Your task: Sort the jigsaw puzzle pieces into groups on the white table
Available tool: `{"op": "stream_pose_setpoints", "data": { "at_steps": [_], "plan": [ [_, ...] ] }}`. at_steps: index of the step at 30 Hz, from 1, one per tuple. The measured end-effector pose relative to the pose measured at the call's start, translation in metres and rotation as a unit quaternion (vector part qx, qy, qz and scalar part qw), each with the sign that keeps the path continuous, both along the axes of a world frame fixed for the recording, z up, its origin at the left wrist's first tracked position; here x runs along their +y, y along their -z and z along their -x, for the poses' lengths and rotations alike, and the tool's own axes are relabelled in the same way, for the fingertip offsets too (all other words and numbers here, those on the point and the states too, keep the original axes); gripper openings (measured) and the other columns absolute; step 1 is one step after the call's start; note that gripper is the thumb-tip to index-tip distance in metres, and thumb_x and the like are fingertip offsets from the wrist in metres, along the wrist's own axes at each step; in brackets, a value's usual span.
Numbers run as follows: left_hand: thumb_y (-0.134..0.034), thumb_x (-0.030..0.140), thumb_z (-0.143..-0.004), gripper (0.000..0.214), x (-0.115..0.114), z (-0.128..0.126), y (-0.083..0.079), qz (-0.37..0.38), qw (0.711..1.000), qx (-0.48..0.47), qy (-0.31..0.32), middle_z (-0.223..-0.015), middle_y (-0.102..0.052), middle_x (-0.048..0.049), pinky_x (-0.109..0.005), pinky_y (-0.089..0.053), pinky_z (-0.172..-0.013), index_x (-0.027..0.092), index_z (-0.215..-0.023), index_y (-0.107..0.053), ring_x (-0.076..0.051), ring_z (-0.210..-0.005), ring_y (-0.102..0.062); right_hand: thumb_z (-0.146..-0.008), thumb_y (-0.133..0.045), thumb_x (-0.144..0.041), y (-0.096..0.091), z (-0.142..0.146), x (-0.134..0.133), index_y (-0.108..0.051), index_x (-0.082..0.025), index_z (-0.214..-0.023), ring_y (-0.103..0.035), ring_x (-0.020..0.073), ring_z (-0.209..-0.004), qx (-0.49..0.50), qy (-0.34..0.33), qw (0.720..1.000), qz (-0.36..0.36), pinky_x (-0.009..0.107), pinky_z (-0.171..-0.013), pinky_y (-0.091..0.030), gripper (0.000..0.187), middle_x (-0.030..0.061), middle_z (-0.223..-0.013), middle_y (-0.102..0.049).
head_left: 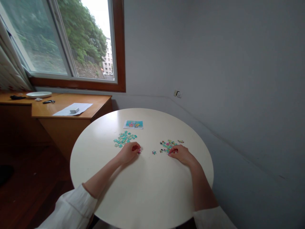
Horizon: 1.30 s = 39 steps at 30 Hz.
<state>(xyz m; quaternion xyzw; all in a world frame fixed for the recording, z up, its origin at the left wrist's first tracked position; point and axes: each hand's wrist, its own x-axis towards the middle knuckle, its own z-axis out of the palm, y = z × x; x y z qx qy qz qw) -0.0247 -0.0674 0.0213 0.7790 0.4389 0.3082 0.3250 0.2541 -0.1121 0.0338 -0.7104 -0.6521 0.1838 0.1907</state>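
Note:
On a round white table (143,190) lie jigsaw pieces. My left hand (129,152) rests on the table with fingers curled, pinching a small pinkish puzzle piece (138,151). Just beyond it lies a cluster of teal puzzle pieces (124,138). My right hand (181,153) rests with fingertips closed on a piece at the edge of a pile of mixed-colour pieces (168,145). A single loose piece (154,152) lies between my hands. A small reference picture card (133,124) lies farther back on the table.
A wooden desk (59,109) stands to the left under a window, bearing a white plate (39,94), a sheet of paper (72,109) with a small box, and dark small items. Grey walls close in behind and to the right, with a wall socket (178,93).

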Motion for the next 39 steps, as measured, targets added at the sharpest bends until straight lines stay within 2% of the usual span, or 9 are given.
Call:
{"op": "stream_pose_setpoints", "data": {
  "at_steps": [5,14,22,27,34,39],
  "plan": [
    [-0.046,0.016,-0.068,0.016,0.002,0.000,0.002,0.000,1.000,0.002,0.000,-0.068,-0.066,-0.0024,-0.026,-0.045,-0.065,0.016,-0.073,-0.060,-0.015,-0.065,-0.061,-0.065,-0.065,-0.025,-0.001,0.001,-0.001,-0.069,-0.019,-0.072,-0.055,0.0153,-0.065,0.000,-0.014,1.000,0.016,0.028,-0.067,-0.036,0.010,-0.0002,-0.066,-0.062],
    [-0.047,0.018,-0.068,0.015,0.004,0.001,0.006,-0.005,1.000,0.004,-0.001,-0.070,-0.066,-0.0029,-0.026,-0.046,-0.065,0.016,-0.074,-0.061,-0.015,-0.066,-0.060,-0.065,-0.065,-0.027,-0.002,0.002,-0.002,-0.068,-0.020,-0.073,-0.058,0.0190,-0.082,-0.004,-0.049,0.999,-0.004,0.030,-0.076,-0.038,0.011,0.0023,-0.080,-0.066],
    [-0.049,0.018,-0.068,0.011,0.007,0.000,0.009,0.004,1.000,-0.019,-0.006,-0.067,-0.066,-0.0023,-0.025,-0.046,-0.063,0.016,-0.071,-0.060,-0.015,-0.065,-0.060,-0.065,-0.062,-0.024,-0.004,0.007,-0.002,-0.066,-0.018,-0.067,-0.057,0.0169,-0.075,0.019,-0.101,0.995,-0.020,0.027,-0.070,-0.039,0.008,0.0015,-0.074,-0.065],
    [-0.048,0.017,-0.068,0.014,0.008,0.001,0.010,-0.002,1.000,-0.009,-0.005,-0.069,-0.066,-0.0025,-0.026,-0.046,-0.066,0.016,-0.073,-0.060,-0.015,-0.066,-0.060,-0.065,-0.061,-0.022,-0.006,0.012,-0.003,-0.066,-0.017,-0.067,-0.058,0.0170,-0.075,0.024,-0.100,0.994,-0.033,0.027,-0.071,-0.040,0.007,0.0021,-0.074,-0.065],
    [-0.047,0.018,-0.069,0.016,0.006,0.001,0.008,-0.015,1.000,0.003,-0.001,-0.070,-0.067,-0.0029,-0.026,-0.046,-0.067,0.016,-0.074,-0.062,-0.015,-0.066,-0.060,-0.067,-0.064,-0.027,0.002,0.006,0.000,-0.068,-0.016,-0.085,-0.059,0.0173,-0.074,0.014,-0.082,0.996,-0.014,0.028,-0.070,-0.042,0.021,0.0040,-0.080,-0.067],
    [-0.046,0.017,-0.069,0.017,0.006,0.001,0.009,-0.023,1.000,0.001,-0.002,-0.070,-0.066,-0.0028,-0.025,-0.046,-0.065,0.016,-0.074,-0.062,-0.014,-0.064,-0.059,-0.067,-0.063,-0.024,0.003,0.006,0.001,-0.068,-0.017,-0.082,-0.060,0.0174,-0.076,0.027,-0.090,0.995,-0.012,0.028,-0.071,-0.042,0.017,0.0034,-0.079,-0.067]
  ]
}}
